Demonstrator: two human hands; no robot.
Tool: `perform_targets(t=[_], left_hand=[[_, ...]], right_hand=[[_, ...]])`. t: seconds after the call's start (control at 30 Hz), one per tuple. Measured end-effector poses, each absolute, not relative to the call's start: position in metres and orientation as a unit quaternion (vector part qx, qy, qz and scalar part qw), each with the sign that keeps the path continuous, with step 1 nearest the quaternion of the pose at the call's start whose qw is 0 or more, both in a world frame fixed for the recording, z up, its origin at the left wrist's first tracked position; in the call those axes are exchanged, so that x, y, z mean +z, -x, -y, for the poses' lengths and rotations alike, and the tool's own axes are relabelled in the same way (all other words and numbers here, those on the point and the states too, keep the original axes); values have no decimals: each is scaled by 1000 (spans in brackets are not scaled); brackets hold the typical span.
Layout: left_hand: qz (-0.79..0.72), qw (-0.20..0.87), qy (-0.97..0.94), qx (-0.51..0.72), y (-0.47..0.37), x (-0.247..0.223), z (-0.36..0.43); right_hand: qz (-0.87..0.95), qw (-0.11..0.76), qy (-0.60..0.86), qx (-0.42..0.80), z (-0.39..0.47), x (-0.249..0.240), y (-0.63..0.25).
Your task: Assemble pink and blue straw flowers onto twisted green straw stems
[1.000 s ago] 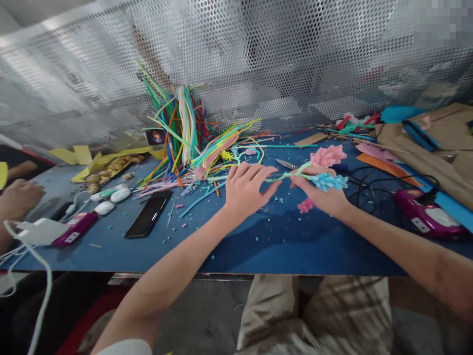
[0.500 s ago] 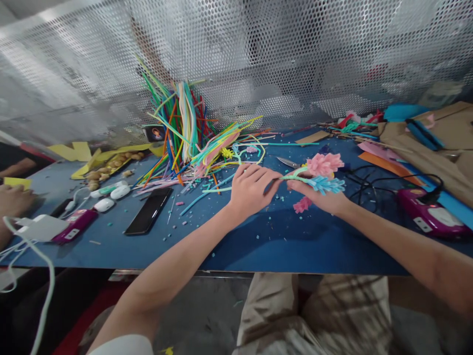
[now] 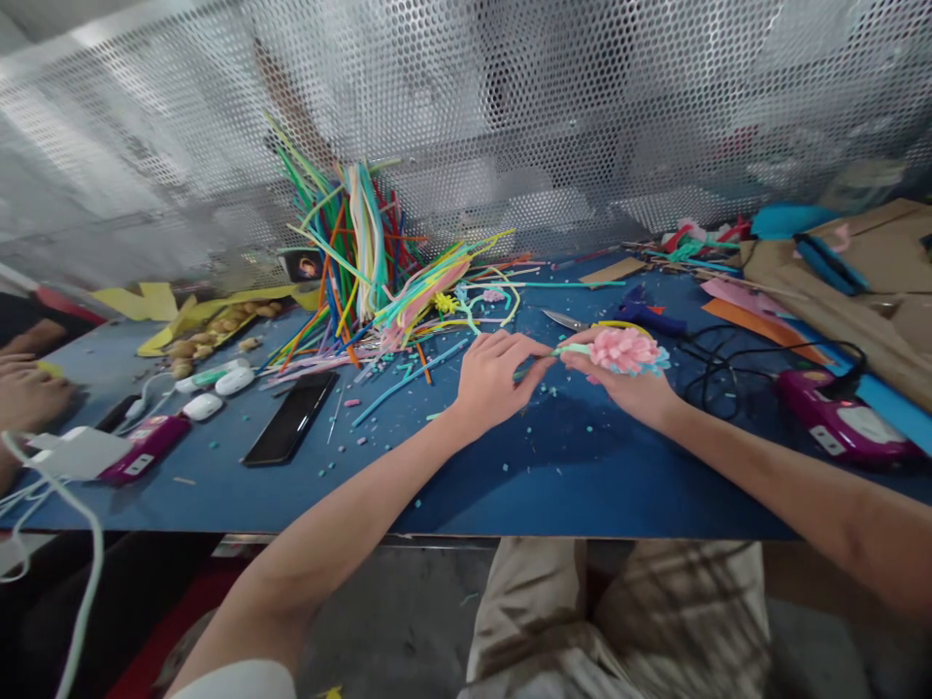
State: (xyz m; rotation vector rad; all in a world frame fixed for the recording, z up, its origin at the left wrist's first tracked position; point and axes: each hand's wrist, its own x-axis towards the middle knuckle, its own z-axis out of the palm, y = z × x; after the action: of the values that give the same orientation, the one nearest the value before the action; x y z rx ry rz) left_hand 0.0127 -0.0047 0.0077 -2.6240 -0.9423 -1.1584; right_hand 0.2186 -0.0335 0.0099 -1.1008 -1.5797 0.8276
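Note:
Both my hands are closed on the green stem of a pipe-cleaner flower (image 3: 624, 350), held above the blue table (image 3: 466, 495). My left hand (image 3: 499, 381) pinches the stem's lower part. Closer to the bloom, my right hand (image 3: 632, 386) grips the upper stem. The bloom is fluffy and pink, with a light-blue piece (image 3: 659, 363) mostly hidden behind it. Just beyond my hands lie scissors (image 3: 566, 319), partly covered, and a dark-blue hot glue gun (image 3: 650, 314). Small blue clippings are scattered beneath.
A bundle of coloured pipe cleaners (image 3: 364, 243) stands against the perforated metal panel (image 3: 582, 116). A black phone (image 3: 291, 417) lies at left, near a purple power strip (image 3: 149, 447). Another purple power strip (image 3: 837, 413) is at right. A co-worker's hand (image 3: 33, 393) rests at far left.
The flowers have turned in my hands: the pink bloom now covers most of the blue piece, and the lower pink bloom is largely hidden. The glue gun shows more.

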Motion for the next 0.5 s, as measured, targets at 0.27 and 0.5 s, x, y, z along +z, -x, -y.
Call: perform_targets(t=[0.27, 0.5], left_hand=[[293, 58, 882, -365, -10, 9, 3], [269, 21, 886, -378, -9, 7, 2]], right_hand=[[662, 452, 489, 344, 26, 0, -231], [654, 428, 492, 384, 27, 5, -234]])
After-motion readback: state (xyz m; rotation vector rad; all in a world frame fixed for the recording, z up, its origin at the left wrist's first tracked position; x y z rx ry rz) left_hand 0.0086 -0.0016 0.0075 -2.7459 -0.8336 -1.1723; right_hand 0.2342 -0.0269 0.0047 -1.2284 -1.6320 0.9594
